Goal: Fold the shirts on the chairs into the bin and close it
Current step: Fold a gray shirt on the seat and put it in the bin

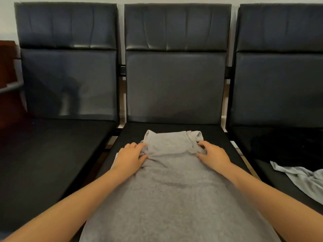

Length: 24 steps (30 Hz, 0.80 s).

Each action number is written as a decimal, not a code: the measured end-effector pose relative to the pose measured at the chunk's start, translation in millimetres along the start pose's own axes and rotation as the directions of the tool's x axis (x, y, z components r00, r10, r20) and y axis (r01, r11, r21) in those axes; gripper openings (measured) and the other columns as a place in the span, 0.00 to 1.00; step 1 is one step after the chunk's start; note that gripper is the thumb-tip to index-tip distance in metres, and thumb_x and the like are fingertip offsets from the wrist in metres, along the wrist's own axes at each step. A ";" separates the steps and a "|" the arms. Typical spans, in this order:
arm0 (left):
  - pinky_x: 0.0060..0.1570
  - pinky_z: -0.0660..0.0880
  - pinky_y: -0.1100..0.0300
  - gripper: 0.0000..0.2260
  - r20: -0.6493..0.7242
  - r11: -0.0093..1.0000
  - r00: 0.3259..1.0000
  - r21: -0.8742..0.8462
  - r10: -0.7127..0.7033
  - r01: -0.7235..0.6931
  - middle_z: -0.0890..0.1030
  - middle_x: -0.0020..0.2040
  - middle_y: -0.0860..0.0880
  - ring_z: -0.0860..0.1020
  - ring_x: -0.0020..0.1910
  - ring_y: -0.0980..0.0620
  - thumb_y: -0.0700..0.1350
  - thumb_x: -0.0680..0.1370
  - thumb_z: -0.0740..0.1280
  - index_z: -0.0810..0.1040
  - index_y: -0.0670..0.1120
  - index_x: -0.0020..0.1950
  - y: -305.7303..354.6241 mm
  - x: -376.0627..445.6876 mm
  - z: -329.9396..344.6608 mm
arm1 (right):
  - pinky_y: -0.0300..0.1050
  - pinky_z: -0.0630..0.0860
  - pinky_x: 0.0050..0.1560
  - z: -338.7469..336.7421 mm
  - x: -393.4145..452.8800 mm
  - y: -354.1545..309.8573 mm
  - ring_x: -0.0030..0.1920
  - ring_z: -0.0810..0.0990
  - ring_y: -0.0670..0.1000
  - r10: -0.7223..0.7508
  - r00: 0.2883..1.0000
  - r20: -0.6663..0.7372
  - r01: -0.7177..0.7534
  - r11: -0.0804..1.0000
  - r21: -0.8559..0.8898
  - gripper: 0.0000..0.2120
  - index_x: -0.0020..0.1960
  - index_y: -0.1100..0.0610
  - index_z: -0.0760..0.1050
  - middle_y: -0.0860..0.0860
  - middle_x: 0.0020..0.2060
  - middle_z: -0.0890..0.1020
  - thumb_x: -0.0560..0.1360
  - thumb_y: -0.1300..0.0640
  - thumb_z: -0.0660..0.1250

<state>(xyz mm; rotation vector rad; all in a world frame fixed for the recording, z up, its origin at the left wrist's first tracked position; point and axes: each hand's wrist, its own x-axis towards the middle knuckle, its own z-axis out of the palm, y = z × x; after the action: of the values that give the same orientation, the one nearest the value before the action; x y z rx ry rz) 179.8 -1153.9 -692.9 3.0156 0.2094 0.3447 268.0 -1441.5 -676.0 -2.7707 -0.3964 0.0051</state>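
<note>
A heather-grey knit cotton shirt (173,186) lies flat along the black padded seat of the middle chair (176,88), filling the lower centre of the frame from the bottom edge up to mid-picture; its far end is folded over on itself, with a paler rolled hem or sleeve bunched at the upper right corner of the fold; the cloth looks soft and lightly flecked, with creases gathering between the two hands; no brand, label or writing can be read on it. The person's left hand (130,158), centre-left, rests on the shirt's left edge with fingers and thumb curled into a tuck of fabric, holding it; the right hand (214,155), centre-right, mirrors it, its fingers and thumb bent into the cloth at the shirt's right edge just below the rolled part; both bare forearms run in from the lower corners. Three dark grey leatherette chairs stand in a row against a pale wall; the left chair (68,81) fills the left third of the frame; on the seat of the right chair (279,84), at the lower right edge, a crumpled pale blue-grey garment (300,179) lies well apart from the grey shirt; a reddish-brown wooden piece (7,79) shows at the far left edge.
</note>
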 end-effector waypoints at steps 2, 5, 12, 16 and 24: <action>0.57 0.72 0.53 0.19 -0.061 0.993 0.998 -0.120 -0.015 0.007 0.76 0.59 0.49 0.75 0.57 0.48 0.52 0.81 0.60 0.67 0.53 0.72 -7.0 -4.4 1.4 | 0.48 0.74 0.56 2.9 -5.4 6.9 0.57 0.78 0.52 -0.015 0.997 -0.081 0.016 1.000 0.021 0.20 0.69 0.50 0.69 0.51 0.58 0.80 0.79 0.47 0.63; 0.53 0.74 0.54 0.16 -0.134 0.958 0.987 -0.282 -0.093 0.052 0.76 0.55 0.48 0.76 0.54 0.48 0.47 0.81 0.61 0.70 0.51 0.69 -10.4 1.2 -2.7 | 0.48 0.76 0.51 -0.2 -6.6 8.6 0.53 0.80 0.52 -0.018 0.989 -0.145 0.024 0.999 0.040 0.17 0.67 0.50 0.71 0.51 0.55 0.81 0.79 0.50 0.63; 0.51 0.73 0.55 0.15 -0.062 0.911 0.989 -0.400 -0.132 0.097 0.75 0.51 0.49 0.76 0.48 0.50 0.43 0.78 0.62 0.75 0.50 0.65 -17.9 39.3 -11.4 | 0.45 0.74 0.44 -12.8 27.7 4.4 0.50 0.76 0.51 -0.028 0.985 -0.171 0.036 0.998 0.047 0.17 0.58 0.51 0.76 0.49 0.46 0.78 0.76 0.42 0.64; 0.56 0.72 0.55 0.17 -0.033 0.848 0.987 -0.517 -0.155 0.116 0.77 0.57 0.48 0.76 0.55 0.48 0.49 0.78 0.63 0.73 0.51 0.68 -2.5 68.7 -5.2 | 0.50 0.73 0.58 -14.1 65.5 -19.1 0.64 0.71 0.54 -0.021 0.970 -0.241 0.058 0.988 0.146 0.23 0.68 0.53 0.72 0.52 0.60 0.76 0.76 0.43 0.66; 0.52 0.72 0.59 0.13 -0.115 0.829 0.971 -0.548 -0.210 0.115 0.81 0.54 0.48 0.77 0.56 0.47 0.44 0.77 0.68 0.79 0.48 0.62 8.6 93.6 3.2 | 0.48 0.68 0.57 12.8 82.1 -38.8 0.58 0.72 0.52 -0.162 0.954 -0.252 0.191 0.977 0.099 0.06 0.49 0.51 0.81 0.49 0.46 0.81 0.77 0.54 0.65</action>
<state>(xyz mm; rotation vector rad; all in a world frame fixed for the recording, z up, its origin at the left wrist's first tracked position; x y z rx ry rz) 271.9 -1148.9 -674.7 2.3916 0.3206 0.5423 335.7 -1379.8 -671.5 -2.5649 -0.5567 -0.3395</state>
